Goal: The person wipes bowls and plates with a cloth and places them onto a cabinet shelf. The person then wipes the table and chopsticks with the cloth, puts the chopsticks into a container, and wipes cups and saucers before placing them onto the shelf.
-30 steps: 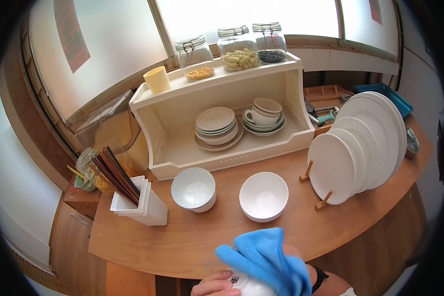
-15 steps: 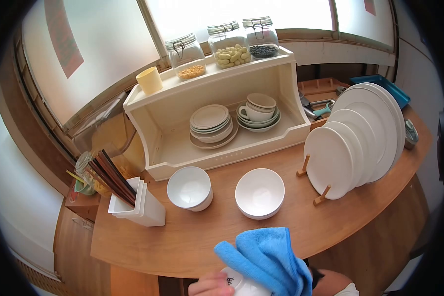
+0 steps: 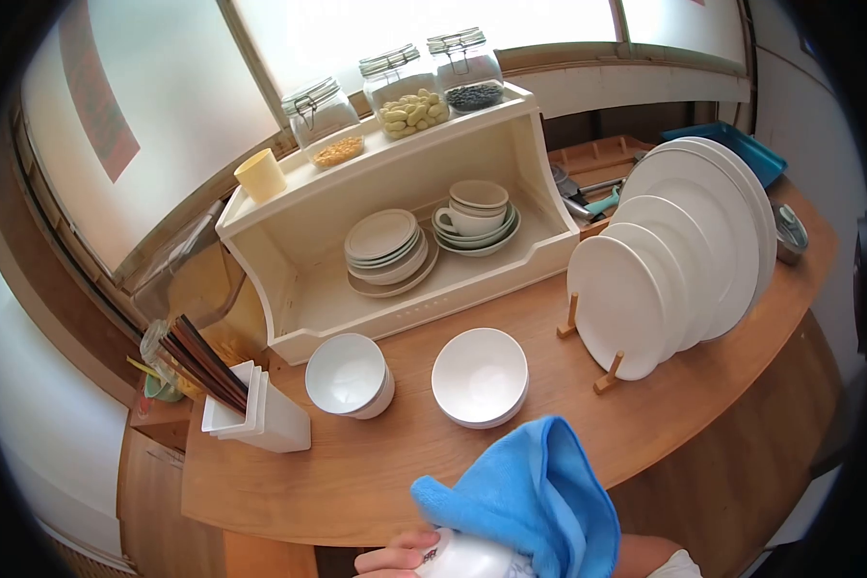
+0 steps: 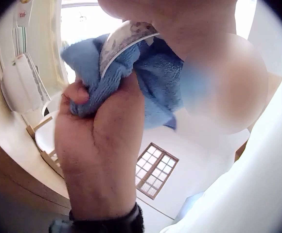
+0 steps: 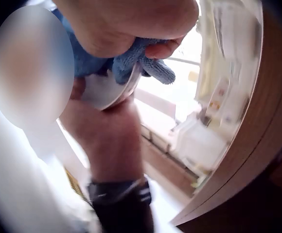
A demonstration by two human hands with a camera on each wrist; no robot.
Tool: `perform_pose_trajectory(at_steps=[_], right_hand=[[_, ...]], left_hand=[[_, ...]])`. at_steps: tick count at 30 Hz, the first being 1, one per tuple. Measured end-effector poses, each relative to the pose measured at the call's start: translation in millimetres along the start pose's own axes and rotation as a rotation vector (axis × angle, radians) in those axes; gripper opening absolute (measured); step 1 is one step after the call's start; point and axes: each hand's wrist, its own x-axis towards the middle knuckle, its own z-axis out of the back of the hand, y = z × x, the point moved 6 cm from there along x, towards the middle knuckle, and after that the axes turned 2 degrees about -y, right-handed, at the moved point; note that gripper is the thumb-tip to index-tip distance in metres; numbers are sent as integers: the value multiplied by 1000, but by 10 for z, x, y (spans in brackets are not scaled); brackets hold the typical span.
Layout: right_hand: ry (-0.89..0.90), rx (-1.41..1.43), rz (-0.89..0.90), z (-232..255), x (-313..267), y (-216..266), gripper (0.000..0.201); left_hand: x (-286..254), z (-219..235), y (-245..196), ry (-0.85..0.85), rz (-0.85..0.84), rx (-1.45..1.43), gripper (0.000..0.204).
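At the bottom of the head view, my left hand (image 3: 395,559) grips a white bowl (image 3: 470,557), its base with a dark mark facing up. Bluish patterning shows on the bowl's outer wall. A blue cloth (image 3: 539,501) drapes over the bowl's right side and hides most of my right hand in that view. In the left wrist view, my right hand (image 4: 102,121) pinches the bunched cloth around the rim. Fingers of the left hand (image 5: 107,114) support the bowl from the other side in the right wrist view.
Two stacks of white bowls, left (image 3: 349,376) and right (image 3: 480,378), stand on the wooden table (image 3: 356,482). Left of them is a white chopstick holder (image 3: 281,414). White plates (image 3: 615,308) lean in a wooden rack at right. Behind is a cream shelf (image 3: 308,275) with dishes and jars.
The head view has turned, so the table and shelf appear shifted left. The cloth's folds have changed and it spreads higher over the bowl. Both hands keep their hold.
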Motion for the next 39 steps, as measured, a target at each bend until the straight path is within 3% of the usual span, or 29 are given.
perform_pose_trajectory(at_steps=[1,2,4,5,7,9,10,11,14,16,17,20,26,33,35,39], right_hand=[[-5,-30,18,655,-500,175,35],[-13,-60,31,388,-277,251,36],[-29,-116,60,721,-537,-419,36],[-38,-146,77,781,-570,-371,37],[-54,-206,104,915,-652,-350,37],[-59,-274,131,892,-608,-54,38],[-52,-310,145,953,-634,-3,39],[-44,-343,160,1071,-697,-73,39],[-47,-438,215,1613,-1015,-340,40],[-70,-517,249,1906,-1203,-459,41],[-82,-562,270,1984,-1240,-492,41],[-127,-686,328,2100,-1361,-524,43],[-195,-911,402,2178,-1286,-630,45],[-216,-1144,443,2264,-1129,-597,48],[-199,-1204,551,2280,-1135,-612,54],[-157,-1031,408,2334,-1075,-661,54]], left_hand=[[16,8,12,14,5,-4,54],[24,12,13,24,14,-6,54],[30,55,34,46,64,76,52],[36,69,64,54,102,160,51],[-31,115,349,-96,108,83,56],[209,205,488,-88,479,173,54],[161,291,720,-211,647,95,56],[321,205,779,-198,714,-141,43],[565,148,1153,-148,798,-49,40],[571,-62,1513,-131,1034,-323,39],[608,-130,1661,-129,1021,-334,39],[709,-349,1955,116,918,-25,32],[734,-529,2092,82,1047,-138,17],[602,-482,2277,66,1169,-92,21],[574,-498,2286,121,1209,-61,25],[579,-529,2280,207,1179,78,31]])
